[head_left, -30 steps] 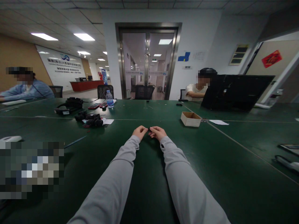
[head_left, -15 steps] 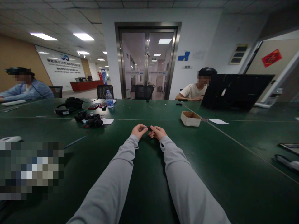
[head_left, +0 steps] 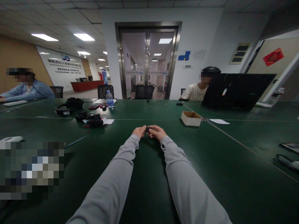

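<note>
Just above the green table [head_left: 149, 174], my left hand [head_left: 139, 132] and my right hand [head_left: 158, 133] come together in front of me. Between their fingertips is a small black object [head_left: 147, 129], too small and dark for me to tell its kind. The left fingers pinch it from one side, and the right thumb and fingers close on it from the other. Both forearms are in light grey sleeves. Parts of the object are covered by my fingers.
An open white box [head_left: 191, 119] stands to the right beside a paper sheet [head_left: 219, 121]. Black gear [head_left: 90, 119] and a water bottle [head_left: 109, 99] are on the left. A large monitor [head_left: 238, 91] stands far right. Two people sit across the table.
My fingers have shifted around the small black object, and the left fingertips have straightened a little. The person at the right has leaned closer behind the monitor.
</note>
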Available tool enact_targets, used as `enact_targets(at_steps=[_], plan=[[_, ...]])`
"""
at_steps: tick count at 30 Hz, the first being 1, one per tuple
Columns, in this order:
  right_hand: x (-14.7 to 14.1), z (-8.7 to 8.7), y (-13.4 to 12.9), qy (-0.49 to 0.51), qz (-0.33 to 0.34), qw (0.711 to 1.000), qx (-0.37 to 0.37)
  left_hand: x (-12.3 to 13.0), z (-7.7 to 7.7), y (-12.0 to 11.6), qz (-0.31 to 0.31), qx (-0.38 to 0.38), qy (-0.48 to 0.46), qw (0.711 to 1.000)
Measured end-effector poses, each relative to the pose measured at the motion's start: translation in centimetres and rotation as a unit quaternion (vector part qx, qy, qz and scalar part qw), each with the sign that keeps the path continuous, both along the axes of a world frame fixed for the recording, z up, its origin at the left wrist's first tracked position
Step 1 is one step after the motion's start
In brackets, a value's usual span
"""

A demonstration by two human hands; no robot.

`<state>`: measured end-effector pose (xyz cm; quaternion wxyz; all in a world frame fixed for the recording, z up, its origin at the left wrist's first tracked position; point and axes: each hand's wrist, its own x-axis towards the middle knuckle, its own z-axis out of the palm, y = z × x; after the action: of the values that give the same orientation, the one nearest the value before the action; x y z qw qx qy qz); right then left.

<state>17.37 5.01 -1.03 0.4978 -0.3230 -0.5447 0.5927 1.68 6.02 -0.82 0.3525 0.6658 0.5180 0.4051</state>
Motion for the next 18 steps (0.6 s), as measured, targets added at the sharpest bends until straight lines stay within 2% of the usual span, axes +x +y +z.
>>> enact_targets(at_steps=[5,9,12,15,18], plan=[[0.04,0.12,-0.12,0.006,0.015,1.000,0.019,0.16,0.02,-0.05,0.010,-0.028,-0.028,0.999],[-0.08,0.15,-0.04,0.007,-0.026,1.000,-0.001,0.57,-0.25,-0.12,-0.003,0.005,-0.058,0.998],[-0.20,0.26,0.01,0.006,-0.059,0.998,-0.036,0.71,-0.43,-0.20,0.001,0.025,-0.040,0.999],[-0.29,0.51,-0.05,0.010,-0.069,0.996,-0.061,0.69,-0.55,-0.27,0.007,0.042,-0.015,0.999],[-0.35,0.77,-0.15,0.011,-0.069,0.995,-0.073,0.68,-0.48,-0.39,0.009,0.082,-0.029,0.996]])
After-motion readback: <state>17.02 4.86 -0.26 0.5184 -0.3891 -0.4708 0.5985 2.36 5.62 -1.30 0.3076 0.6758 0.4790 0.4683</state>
